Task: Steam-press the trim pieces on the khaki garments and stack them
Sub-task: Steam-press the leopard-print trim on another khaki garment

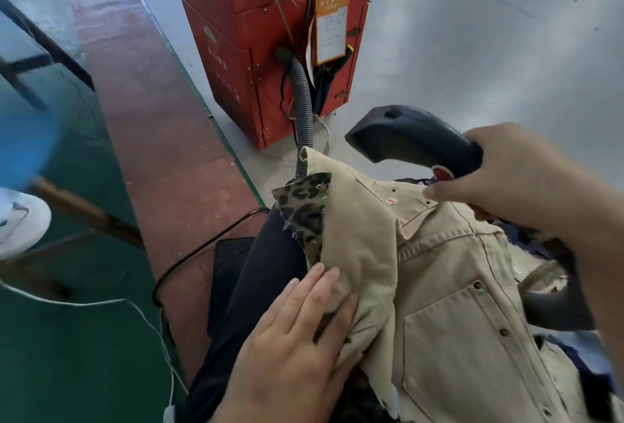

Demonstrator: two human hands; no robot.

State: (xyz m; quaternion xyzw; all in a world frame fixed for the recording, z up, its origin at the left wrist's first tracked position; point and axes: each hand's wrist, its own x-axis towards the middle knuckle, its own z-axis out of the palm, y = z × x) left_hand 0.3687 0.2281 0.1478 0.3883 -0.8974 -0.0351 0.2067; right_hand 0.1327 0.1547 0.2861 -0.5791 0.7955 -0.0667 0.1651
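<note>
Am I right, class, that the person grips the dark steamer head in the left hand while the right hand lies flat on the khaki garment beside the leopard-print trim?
Not quite: the hands are swapped. The head view shows the right hand gripping the steamer head, while the left hand lies flat on the khaki garment beside the leopard-print trim.

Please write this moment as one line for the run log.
left hand: flat on khaki cotton garment | right hand: grips dark blue plastic steam iron, raised above garment | leopard-print fabric trim: exposed

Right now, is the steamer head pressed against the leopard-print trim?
No. The steamer, held in the right hand, is lifted clear of the leopard-print trim.
</note>
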